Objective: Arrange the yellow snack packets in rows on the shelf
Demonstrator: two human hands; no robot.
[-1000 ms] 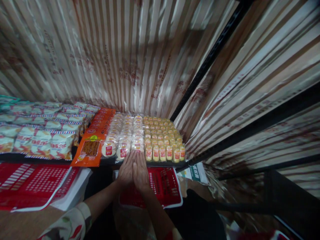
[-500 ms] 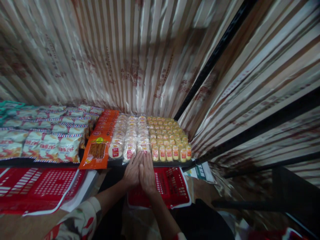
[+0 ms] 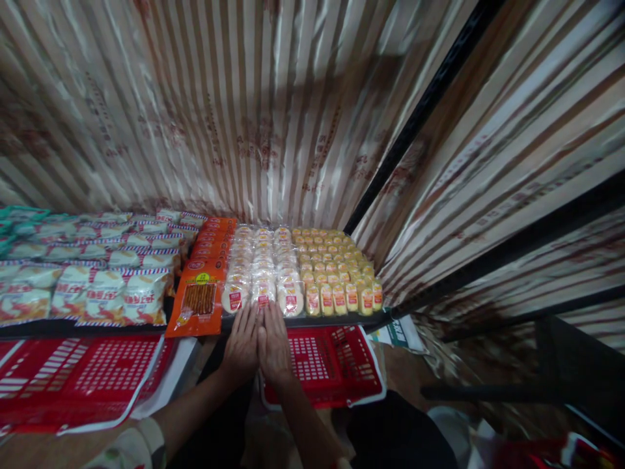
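Observation:
Side by side, my left hand [image 3: 241, 340] and my right hand [image 3: 275, 343] lie flat with fingers stretched forward at the shelf's front edge. Their fingertips rest against the front packet of the middle row of round, clear-wrapped white cakes [image 3: 263, 291]. Neither hand grips anything. To the right of these rows stand several rows of small yellow wrapped cakes [image 3: 338, 298]. On the left lies an orange snack packet [image 3: 199, 297] with brown sticks showing through its window, at the front of a row of like packets.
White-and-red snack bags [image 3: 101, 293] fill the shelf's left part. Below the shelf [image 3: 361, 319] are a red basket [image 3: 327, 371] and another red basket [image 3: 83, 378]. A black post [image 3: 415, 124] slants up at the right, before striped sheeting [image 3: 273, 98].
Both hands have shifted left from the right-hand row of white cakes to the middle row. The view has shifted slightly, so the shelf goods appear farther right and a little lower.

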